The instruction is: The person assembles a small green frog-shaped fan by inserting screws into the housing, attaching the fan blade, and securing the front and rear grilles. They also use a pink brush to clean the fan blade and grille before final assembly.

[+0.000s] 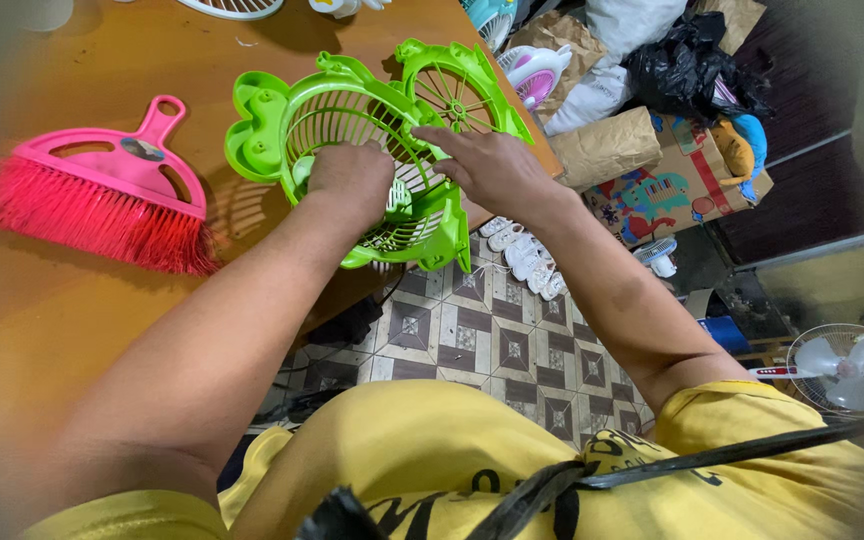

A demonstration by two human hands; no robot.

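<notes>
- Where the view starts, closest in, a yellow printed shirt [432, 450] fills the bottom edge, crossed by a black strap [652, 465].
- Beyond it, both bare forearms reach over the edge of the brown wooden table [42, 320], with a patterned brown-and-white tiled floor [472, 340] showing below between them.
- A row of small white plastic parts [524, 255] lies on that floor, just under the right forearm.
- At the table's edge sits the bright green plastic fan housing with its slatted grille [352, 110], partly overhanging the floor.
- The left hand [352, 175] is curled into a loose fist and pressed into the grille's hollow; whether it grips anything inside cannot be told.
- The right hand [492, 165] lies flat and spread on the housing's right side, fingers pointing left across the rim, pressing rather than clutching.
- Hinged or leaning behind the grille stands a second green round piece with spokes [457, 95], touching the housing.
- Left of the housing, well apart, a pink plastic hand brush with red bristles [102, 190] lies flat on the table.
- Farther right, off the table, are a crumpled brown paper bag [607, 145], a colourful printed cardboard box [672, 190] and a black plastic bag [682, 65].
- A pink-and-white small fan [537, 70] rests past the table's far corner.
- A white standing fan [845, 365] sits at the right edge.
</notes>
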